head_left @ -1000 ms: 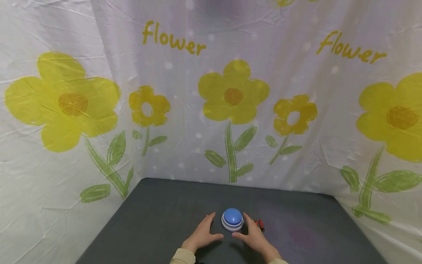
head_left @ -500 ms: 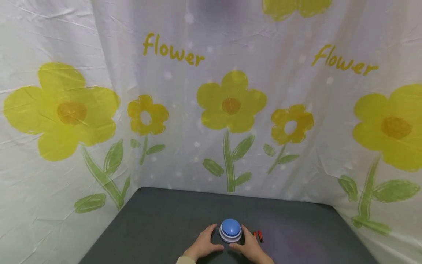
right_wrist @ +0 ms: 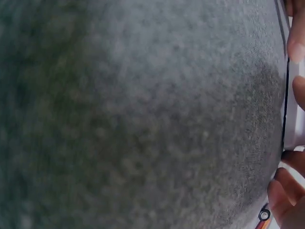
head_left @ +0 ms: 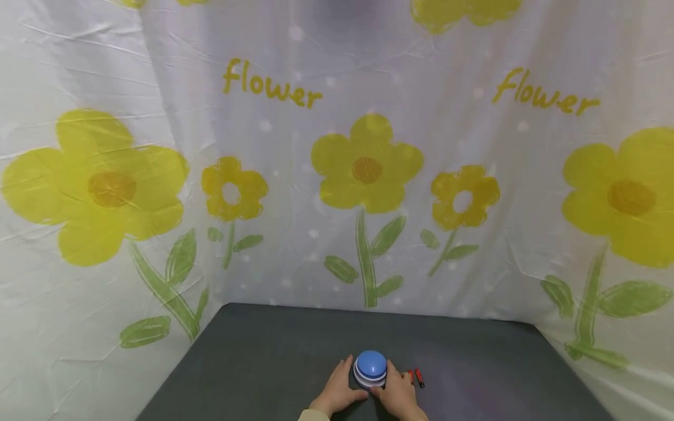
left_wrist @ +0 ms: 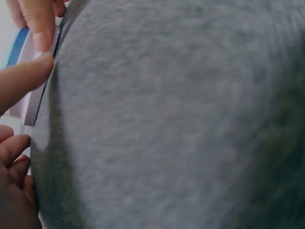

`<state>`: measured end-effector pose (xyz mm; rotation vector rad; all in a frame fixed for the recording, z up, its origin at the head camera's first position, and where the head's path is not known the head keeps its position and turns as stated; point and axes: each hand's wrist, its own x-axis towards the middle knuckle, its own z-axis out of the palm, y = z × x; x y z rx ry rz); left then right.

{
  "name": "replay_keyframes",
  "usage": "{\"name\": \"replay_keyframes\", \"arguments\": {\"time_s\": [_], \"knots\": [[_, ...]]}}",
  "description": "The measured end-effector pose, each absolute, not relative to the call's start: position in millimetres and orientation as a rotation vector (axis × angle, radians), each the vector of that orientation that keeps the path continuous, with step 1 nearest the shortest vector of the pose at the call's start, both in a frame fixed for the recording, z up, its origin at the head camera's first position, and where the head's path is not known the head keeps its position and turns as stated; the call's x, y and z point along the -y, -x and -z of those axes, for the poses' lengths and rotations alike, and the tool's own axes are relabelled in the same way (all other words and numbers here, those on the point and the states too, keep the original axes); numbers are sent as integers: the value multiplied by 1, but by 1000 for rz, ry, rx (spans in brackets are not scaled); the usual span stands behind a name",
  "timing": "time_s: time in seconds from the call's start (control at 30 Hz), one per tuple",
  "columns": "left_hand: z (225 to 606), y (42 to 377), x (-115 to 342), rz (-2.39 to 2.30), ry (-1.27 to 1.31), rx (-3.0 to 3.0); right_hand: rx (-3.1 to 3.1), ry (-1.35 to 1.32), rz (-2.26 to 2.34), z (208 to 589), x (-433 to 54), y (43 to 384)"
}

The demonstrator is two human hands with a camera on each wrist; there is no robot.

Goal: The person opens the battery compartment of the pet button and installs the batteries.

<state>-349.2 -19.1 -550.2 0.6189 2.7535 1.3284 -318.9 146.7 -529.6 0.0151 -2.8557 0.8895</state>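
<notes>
A push button (head_left: 371, 363) with a blue dome and a white round base stands on the dark table. My left hand (head_left: 337, 390) curves around its left side, thumb at the front of the base. On the other side my right hand (head_left: 397, 394) holds the base, its thumb at the front and its fingers along the right. In the left wrist view, both thumbs meet near the white base (left_wrist: 32, 102), with the left fingers (left_wrist: 14, 152) by its end. The right wrist view shows the right fingers (right_wrist: 288, 186) close to the table, beside the base (right_wrist: 295, 124).
Two small red and black batteries (head_left: 419, 378) lie just right of my right hand. The dark table (head_left: 263, 351) reaches back to a white curtain (head_left: 284, 251) printed with yellow flowers, which also hangs along both sides.
Both hands have closed in on the push button from left and right, and the thumbs have come nearer each other at its front. The head view has tilted upward slightly.
</notes>
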Motion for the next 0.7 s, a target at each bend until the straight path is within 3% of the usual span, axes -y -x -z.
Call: {"name": "replay_keyframes", "arguments": {"time_s": [0.5, 0.7], "knots": [[550, 341, 9, -1343, -522, -2845, 2835, 52, -967, 528, -147, 315], [551, 343, 11, -1474, -537, -2853, 2752, -109, -1119, 523, -156, 318]]}}
